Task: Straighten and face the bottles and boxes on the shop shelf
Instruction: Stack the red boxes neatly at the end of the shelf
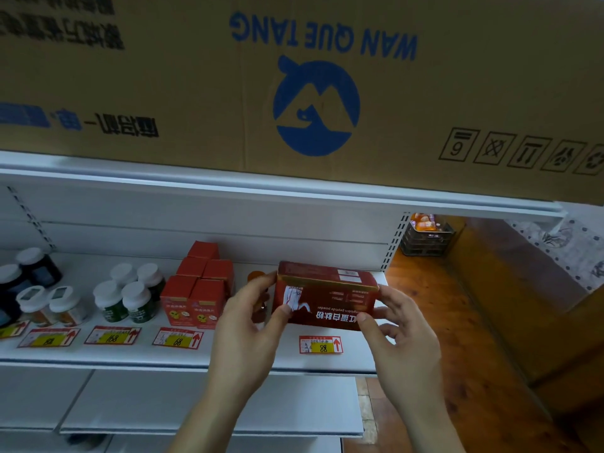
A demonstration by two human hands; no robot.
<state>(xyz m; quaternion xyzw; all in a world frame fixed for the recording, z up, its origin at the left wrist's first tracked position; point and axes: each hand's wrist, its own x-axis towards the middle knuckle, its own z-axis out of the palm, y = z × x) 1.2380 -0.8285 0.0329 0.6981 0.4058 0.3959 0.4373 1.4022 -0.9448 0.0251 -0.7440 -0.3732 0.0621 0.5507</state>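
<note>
A wide dark-red box (330,294) is held just above the white shelf (130,353) at its right end, with its print upside down. My left hand (248,325) grips its left end, thumb on the front face. My right hand (397,328) grips its right end, thumb on the lower front edge. Behind my left hand an orange-capped bottle (256,276) is partly hidden. To the left stand several small red boxes (199,289), white-capped green bottles (130,295), amber bottles (49,305) and dark bottles (29,266).
Price tags (321,344) lie along the shelf's front edge. A large brown carton (294,86) sits on the shelf above. Lower shelves (196,400) jut out below. To the right are a wooden floor (434,305), a brown counter side (523,305) and a dark crate (425,237).
</note>
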